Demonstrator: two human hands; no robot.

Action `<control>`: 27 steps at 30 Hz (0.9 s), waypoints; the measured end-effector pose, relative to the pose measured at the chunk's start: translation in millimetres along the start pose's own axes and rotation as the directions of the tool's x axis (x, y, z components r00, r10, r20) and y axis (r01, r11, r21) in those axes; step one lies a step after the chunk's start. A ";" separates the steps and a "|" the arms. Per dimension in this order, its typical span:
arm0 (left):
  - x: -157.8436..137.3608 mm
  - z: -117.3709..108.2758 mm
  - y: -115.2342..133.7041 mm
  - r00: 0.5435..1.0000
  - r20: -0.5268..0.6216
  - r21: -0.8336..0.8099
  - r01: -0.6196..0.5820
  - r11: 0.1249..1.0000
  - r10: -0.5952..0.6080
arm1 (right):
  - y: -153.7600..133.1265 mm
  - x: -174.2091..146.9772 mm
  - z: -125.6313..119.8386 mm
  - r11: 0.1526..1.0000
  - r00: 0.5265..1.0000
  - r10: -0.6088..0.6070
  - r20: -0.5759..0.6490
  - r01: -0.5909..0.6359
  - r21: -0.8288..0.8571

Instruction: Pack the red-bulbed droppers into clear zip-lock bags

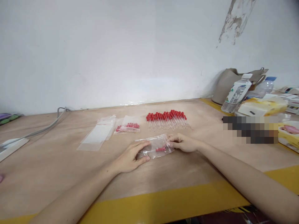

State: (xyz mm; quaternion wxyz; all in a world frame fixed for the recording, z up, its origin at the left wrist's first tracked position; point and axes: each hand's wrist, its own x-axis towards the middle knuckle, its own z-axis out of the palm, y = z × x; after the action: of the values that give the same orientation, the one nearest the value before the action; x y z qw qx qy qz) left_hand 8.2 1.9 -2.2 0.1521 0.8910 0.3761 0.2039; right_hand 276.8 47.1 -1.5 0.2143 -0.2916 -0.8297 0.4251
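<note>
A clear plastic zip bag (153, 152) lies on the table before me, with a few red dropper bulbs (160, 149) inside it. My left hand (130, 157) rests on the bag's left end, thumb and fingers apart. At its right end my right hand (183, 142) is closed, fingertips pinching the bag's edge; whether a dropper is also in that pinch I cannot tell. Just beyond, a row of glass droppers with red bulbs (167, 116) lies side by side, bulbs pointing to the wall. Left of it is a bag holding several red-bulbed droppers (132, 125).
Flat, bagless-looking white-filled plastic bags (97, 133) lie to the left. A grey cable (50, 126) runs along the far left. On the right stand a plastic bottle (237, 93), a beige bag (225, 85) and a tissue pack (261, 107). Yellow tape (149, 202) marks the table's front edge.
</note>
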 end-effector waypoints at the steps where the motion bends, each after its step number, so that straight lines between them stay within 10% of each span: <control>1: -0.4 0.1 0.1 1.000 0.000 -0.012 0.000 1.000 0.000 | 0.9 -1.4 -1.9 0.998 0.999 0.048 -0.007 -0.048 0.047; 10: -0.7 -1.0 4.1 1.000 0.007 -0.057 0.028 0.998 -0.027 | 7.8 0.6 5.3 0.925 0.934 0.309 -0.180 -0.251 0.286; 17: 0.5 -4.9 6.1 0.999 0.028 -0.072 0.026 0.997 -0.024 | 29.7 43.5 -14.2 0.947 0.741 0.174 -0.648 -0.307 -0.097; 27: -1.7 -1.1 2.5 1.000 0.018 -0.097 0.010 0.995 -0.009 | 15.7 124.2 -18.4 0.746 0.547 0.316 -0.775 -0.648 -0.153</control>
State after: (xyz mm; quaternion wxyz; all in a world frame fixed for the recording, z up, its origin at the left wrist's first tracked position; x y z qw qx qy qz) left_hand 8.2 -0.9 -0.6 0.1992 0.8825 0.3686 0.2134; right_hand 201.0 147.9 8.9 0.3168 -0.6923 -0.6349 0.1314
